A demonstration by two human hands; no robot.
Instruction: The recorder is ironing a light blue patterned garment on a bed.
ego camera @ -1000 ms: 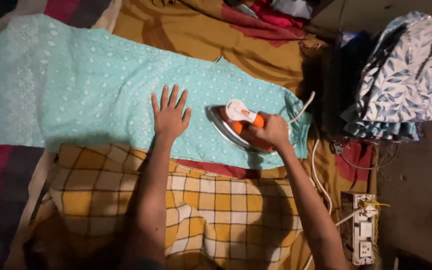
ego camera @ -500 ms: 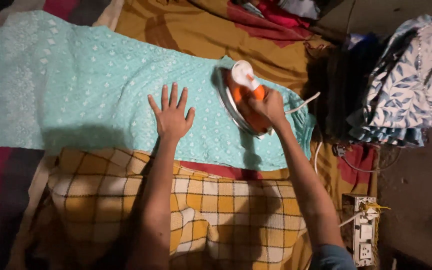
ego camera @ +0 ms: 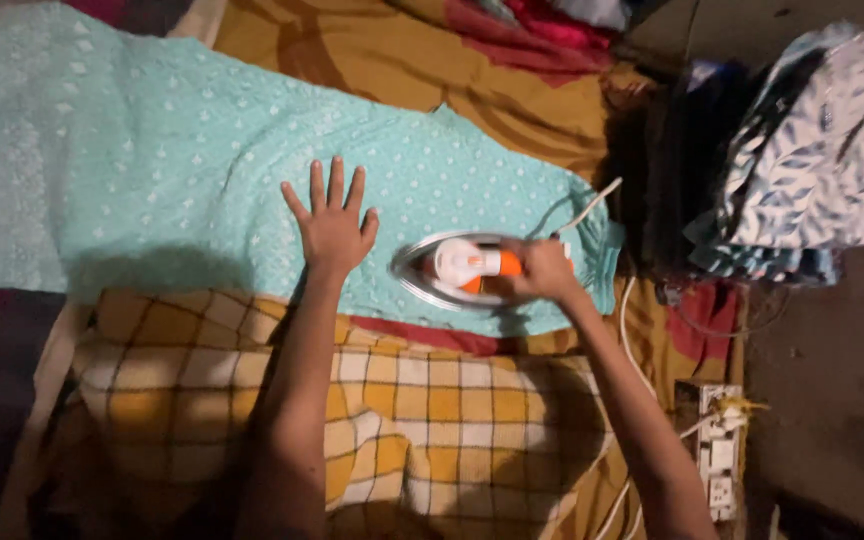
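Now right hand (ego camera: 544, 270) grips iron (ego camera: 457, 270) on teal cloth (ego camera: 152, 160).

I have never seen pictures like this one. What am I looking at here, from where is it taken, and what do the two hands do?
There is no machine: a person wears a camera on the head, so you look down along their own two arms. The left hand lies flat, fingers spread, on a light turquoise garment spread over bedding. The right hand grips the handle of an orange and white iron, which rests on the same garment. Near the person lies a yellow checked cloth. At the right stands a pile of folded clothes, and below it a white power strip on the floor.
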